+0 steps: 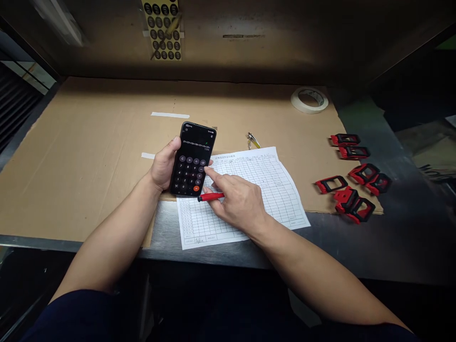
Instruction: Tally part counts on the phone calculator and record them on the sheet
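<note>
Left hand (164, 164), fingers wrapped around a black smartphone (192, 159) showing a calculator at centre frame; right hand (237, 202), index finger (210, 173) extended to its keypad (188, 173), other fingers curled, pinching a red pen (212, 196) over a printed ruled tally sheet (245, 190); red-and-black plastic frames (352, 183) at right of frame.

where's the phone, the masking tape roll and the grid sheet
smartphone (188, 173), head view, point on its calculator keypad
roll of masking tape (298, 101), head view, point on the left of its ring
printed grid sheet (270, 190), head view, point on the grid right of the right hand
</note>
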Demonstrator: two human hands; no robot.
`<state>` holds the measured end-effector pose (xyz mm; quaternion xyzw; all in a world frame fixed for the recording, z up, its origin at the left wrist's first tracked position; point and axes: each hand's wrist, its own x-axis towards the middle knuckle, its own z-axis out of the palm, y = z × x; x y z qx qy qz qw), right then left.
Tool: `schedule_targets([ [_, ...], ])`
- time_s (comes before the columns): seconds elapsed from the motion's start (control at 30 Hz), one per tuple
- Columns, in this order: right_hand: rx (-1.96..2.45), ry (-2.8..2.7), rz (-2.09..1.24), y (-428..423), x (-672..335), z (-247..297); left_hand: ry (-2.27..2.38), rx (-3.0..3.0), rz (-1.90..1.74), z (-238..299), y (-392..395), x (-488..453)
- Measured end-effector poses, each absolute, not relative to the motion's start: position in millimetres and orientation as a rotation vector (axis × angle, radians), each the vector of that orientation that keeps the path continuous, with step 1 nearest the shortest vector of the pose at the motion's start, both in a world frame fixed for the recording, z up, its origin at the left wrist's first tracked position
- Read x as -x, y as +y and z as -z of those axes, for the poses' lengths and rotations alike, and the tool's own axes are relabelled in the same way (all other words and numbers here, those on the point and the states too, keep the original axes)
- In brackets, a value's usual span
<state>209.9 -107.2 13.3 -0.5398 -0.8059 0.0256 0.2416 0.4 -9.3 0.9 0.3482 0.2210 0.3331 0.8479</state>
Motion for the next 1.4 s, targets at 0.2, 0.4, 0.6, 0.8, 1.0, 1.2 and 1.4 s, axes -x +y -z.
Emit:
schedule_targets([
  [0.2,1.564,-2.257,-0.112,-102,-206,-13,0.495,-0.759,-0.71,-3,-10,-2],
  [0.4,1.581,-2.274,-0.144,-101,-204,-15,0.488,-0.748,-0.738,-1,-11,-4],
  [0.6,1.5,-2.209,-0.062,-105,-206,-15,0.496,-0.734,-0.694,-1,-10,-2],
  [0.8,1.463,-2.215,-0.054,-110,-209,-18,0.519,-0.677,-0.692,-4,-10,-2],
  [1.0,1.624,-2.403,-0.203,-119,-209,-29,0.466,-0.692,-0.699,-1,-9,0],
  [1.2,1.824,-2.545,-0.425,-121,-208,-46,0.457,-0.68,-0.689,6,-3,8],
  [1.4,1.888,-2.551,-0.478,-117,-212,-42,0.565,-0.649,-0.811,-5,1,13],
])
